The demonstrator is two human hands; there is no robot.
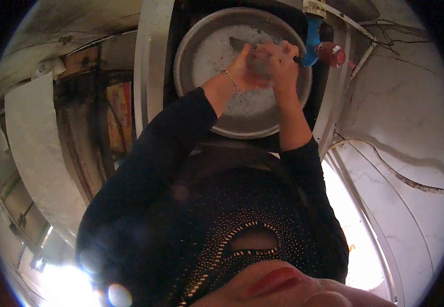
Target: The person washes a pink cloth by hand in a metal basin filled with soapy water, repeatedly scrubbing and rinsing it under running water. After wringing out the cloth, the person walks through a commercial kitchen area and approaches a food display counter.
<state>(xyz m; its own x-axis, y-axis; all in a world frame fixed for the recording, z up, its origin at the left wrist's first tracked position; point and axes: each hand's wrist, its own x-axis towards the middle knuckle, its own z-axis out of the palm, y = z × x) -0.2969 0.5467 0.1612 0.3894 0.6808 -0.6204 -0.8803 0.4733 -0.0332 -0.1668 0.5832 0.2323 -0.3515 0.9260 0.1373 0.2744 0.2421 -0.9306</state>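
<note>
A wide round metal basin (pixel 182 82) holds cloudy, foamy water (pixel 209 61). Over the water my two hands are close together, fingers curled and smeared by motion. My left hand (pixel 240 69), with a thin bracelet at the wrist, cups one side of a greyish, wet-looking thing (pixel 257 64). From the other side my right hand (pixel 283 61) closes on it, near the basin's right rim. Its kind is lost in the blur and behind the fingers. A dark flat piece (pixel 236 44) shows just beyond my left fingertips; whether it belongs to the same thing I cannot tell.
A blue tap (pixel 312 41) with a dark red knob (pixel 331 54) juts in at the basin's upper right, close to my right hand. Metal frame bars (pixel 153 61) flank the basin. A pale wall (pixel 401 102) with a hose (pixel 385 163) stands to the right.
</note>
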